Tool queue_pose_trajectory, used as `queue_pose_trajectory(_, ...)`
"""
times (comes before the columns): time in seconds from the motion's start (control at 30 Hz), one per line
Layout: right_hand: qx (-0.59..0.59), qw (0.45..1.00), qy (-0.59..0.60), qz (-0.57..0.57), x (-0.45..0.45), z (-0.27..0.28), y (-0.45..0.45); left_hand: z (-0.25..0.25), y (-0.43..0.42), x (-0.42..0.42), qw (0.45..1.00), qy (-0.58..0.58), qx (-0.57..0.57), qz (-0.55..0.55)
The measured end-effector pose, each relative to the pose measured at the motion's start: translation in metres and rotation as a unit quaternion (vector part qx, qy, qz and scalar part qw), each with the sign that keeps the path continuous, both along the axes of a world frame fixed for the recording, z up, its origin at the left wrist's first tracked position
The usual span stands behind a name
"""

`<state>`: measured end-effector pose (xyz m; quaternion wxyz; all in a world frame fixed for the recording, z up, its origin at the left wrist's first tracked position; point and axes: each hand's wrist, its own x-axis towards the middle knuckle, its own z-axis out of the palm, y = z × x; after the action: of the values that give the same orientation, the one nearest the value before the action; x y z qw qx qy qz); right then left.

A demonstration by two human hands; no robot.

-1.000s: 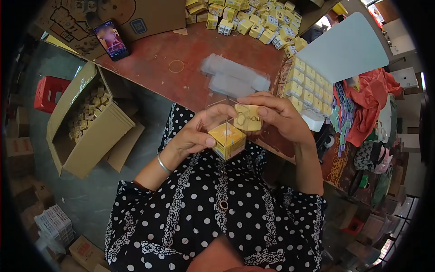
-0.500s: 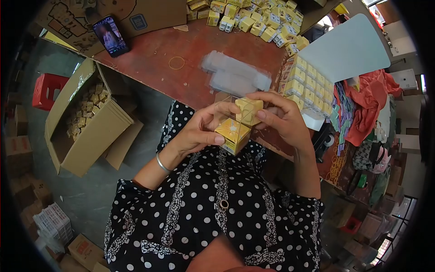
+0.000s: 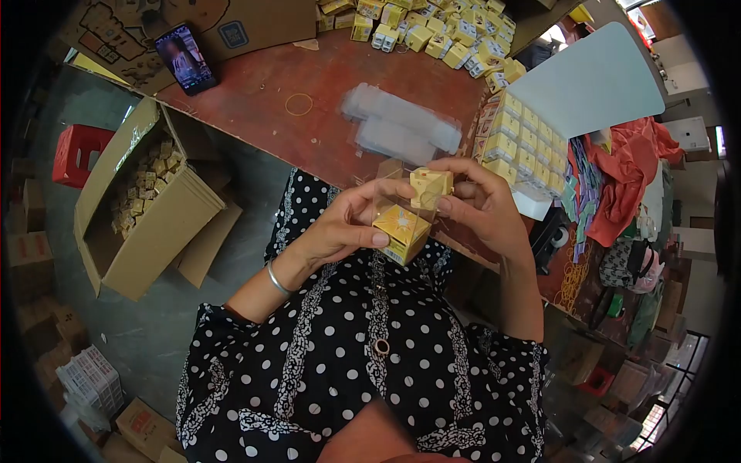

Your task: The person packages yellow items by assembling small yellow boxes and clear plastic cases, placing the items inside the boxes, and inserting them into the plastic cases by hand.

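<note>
My left hand is closed round a small yellow box with a white sunburst on its top, held above my lap. A clear plastic sleeve rises from around this box, near my left index finger. My right hand pinches a paler yellow box between thumb and fingers. This box is just above the sunburst box, at the plastic's edge; whether it is inside the sleeve I cannot tell. On the table beyond lie flat clear plastic sleeves.
Stacked yellow boxes stand on the red table at right, with a loose heap behind. A phone leans on a carton. At left, an open cardboard box holds small boxes. Red cloth lies far right.
The pale box in my right hand has shifted slightly to the right and turned. My left hand and the sunburst box have moved a little right.
</note>
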<state>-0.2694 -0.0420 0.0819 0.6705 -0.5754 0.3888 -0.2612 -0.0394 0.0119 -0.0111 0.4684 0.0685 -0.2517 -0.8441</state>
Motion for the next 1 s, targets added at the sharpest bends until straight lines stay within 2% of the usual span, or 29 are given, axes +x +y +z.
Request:
queue_pose_trajectory(0.07, -0.039, 0.998, 0.039, -0.027, -0.006, -0.002, -0.001, 0.002, 0.000, 0.001, 1.000, -0.006, -0.002, -0.002)
queue_pose_trajectory(0.1, -0.040, 0.998, 0.040, -0.026, -0.011, 0.001, -0.001, 0.006, 0.000, 0.002, 0.997, -0.066, -0.018, 0.030)
queue_pose_trajectory(0.13, -0.104, 0.988, 0.056, -0.098, -0.016, 0.008, -0.002, 0.007, 0.000, 0.003, 0.990, -0.124, -0.033, 0.063)
queue_pose_trajectory(0.17, -0.167, 0.969, 0.072, -0.168, -0.020, 0.016, -0.002, 0.006, -0.001, 0.006, 0.990, -0.124, -0.032, 0.064)
queue_pose_trajectory(0.23, -0.202, 0.957, 0.056, -0.200, -0.020, 0.031, -0.001, 0.003, 0.000, 0.013, 0.956, -0.279, -0.056, 0.069)
queue_pose_trajectory(0.3, -0.299, 0.935, 0.086, -0.170, -0.015, 0.042, 0.007, 0.003, 0.001, 0.009, 0.953, -0.291, -0.064, 0.057)
queue_pose_trajectory(0.33, -0.300, 0.934, 0.088, -0.174, -0.011, 0.040, 0.009, 0.003, 0.001, 0.006, 0.949, -0.302, -0.073, 0.049)
queue_pose_trajectory(0.43, -0.468, 0.853, 0.213, -0.091, 0.005, 0.031, 0.011, 0.009, 0.005, -0.002, 0.948, -0.296, -0.088, 0.069)
queue_pose_trajectory(0.53, -0.460, 0.843, 0.279, -0.027, 0.006, 0.032, 0.011, 0.011, 0.007, 0.000, 0.950, -0.282, -0.095, 0.092)
queue_pose_trajectory(0.57, -0.459, 0.844, 0.278, -0.027, 0.005, 0.030, 0.008, 0.011, 0.008, 0.000, 0.950, -0.283, -0.094, 0.092)
queue_pose_trajectory(0.63, -0.501, 0.829, 0.236, 0.075, 0.004, 0.027, 0.001, 0.010, 0.009, -0.002, 0.946, -0.291, -0.103, 0.096)
queue_pose_trajectory(0.77, -0.452, 0.865, 0.220, 0.007, 0.003, 0.024, 0.008, 0.016, 0.011, -0.002, 0.955, -0.253, -0.103, 0.118)
queue_pose_trajectory(0.83, -0.353, 0.920, 0.161, -0.049, -0.010, 0.000, 0.015, 0.021, 0.018, 0.000, 0.959, -0.227, -0.085, 0.149)
queue_pose_trajectory(0.87, -0.351, 0.921, 0.160, -0.046, -0.006, -0.012, 0.025, 0.019, 0.021, 0.001, 0.958, -0.228, -0.082, 0.151)
queue_pose_trajectory(0.9, -0.234, 0.967, 0.064, -0.078, 0.004, -0.026, 0.041, 0.016, 0.024, 0.002, 0.957, -0.235, -0.091, 0.141)
queue_pose_trajectory(0.93, -0.109, 0.987, -0.033, -0.111, 0.011, -0.042, 0.055, 0.013, 0.027, 0.003, 0.956, -0.242, -0.100, 0.129)
queue_pose_trajectory(0.97, -0.150, 0.979, -0.028, -0.133, 0.014, -0.061, 0.066, 0.010, 0.030, 0.004, 0.957, -0.244, -0.095, 0.125)
queue_pose_trajectory(1.0, -0.142, 0.980, -0.028, -0.136, 0.017, -0.071, 0.073, 0.008, 0.034, 0.004, 0.959, -0.252, -0.087, 0.094)
